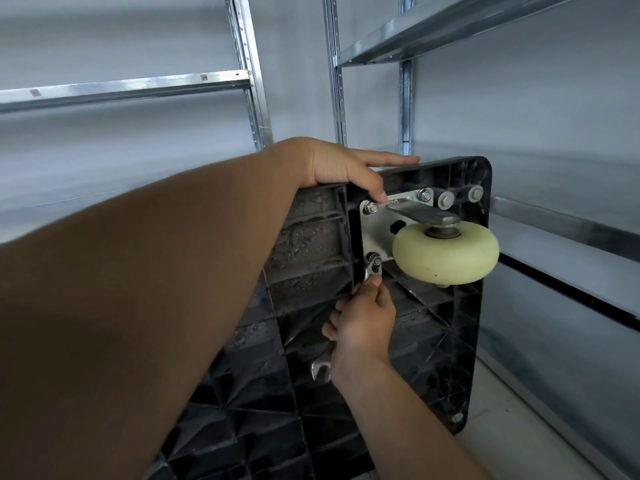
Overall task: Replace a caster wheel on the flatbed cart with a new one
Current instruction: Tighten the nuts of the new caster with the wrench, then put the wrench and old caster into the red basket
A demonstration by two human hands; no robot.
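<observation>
Flatbed cart point(429, 341) tipped on edge, ribbed underside facing out, cream caster wheel point(446, 253) bolted near its top corner. Left hand point(341, 168) clamped over the cart's top rim beside the wheel, thumb curled down. Right hand point(363, 323) below the wheel, fingers wrapped round a wrench point(320, 370) seated on the lower nut point(374, 260).

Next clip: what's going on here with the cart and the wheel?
A person has the black flatbed cart tipped on edge, underside facing them. The left hand grips its top edge, thumb near an upper bolt. The right hand holds a wrench set on the lower-left nut of the caster plate. The cream caster wheel is still mounted.
</observation>
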